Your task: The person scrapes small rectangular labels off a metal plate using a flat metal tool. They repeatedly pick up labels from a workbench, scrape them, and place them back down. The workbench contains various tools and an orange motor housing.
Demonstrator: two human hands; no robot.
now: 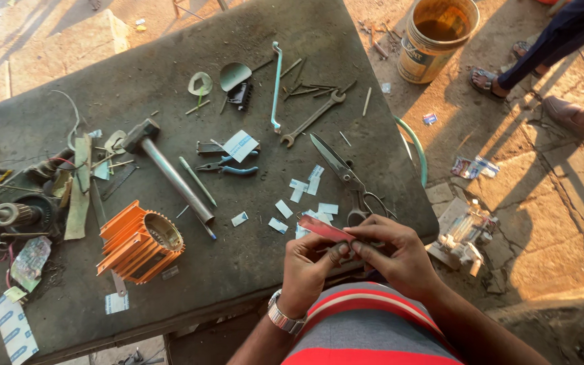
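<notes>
Cluttered grey worktable (170,270) (outdoors, cracked ground (549,203))

Between the left grip (307,265) and the right grip (400,255) lies a reddish-pink strip (326,229). Just beyond them sit steel-grey scissors (349,178) and scattered white and pale blue paper bits (303,191) on the dark grey table (170,61). Far to the left grip's left stands an orange finned housing (140,245); beyond it lie blue-handled pliers (230,165). The wrist below wears a silver watch (284,318); the shirt (366,331) is red, white and grey striped.
</notes>
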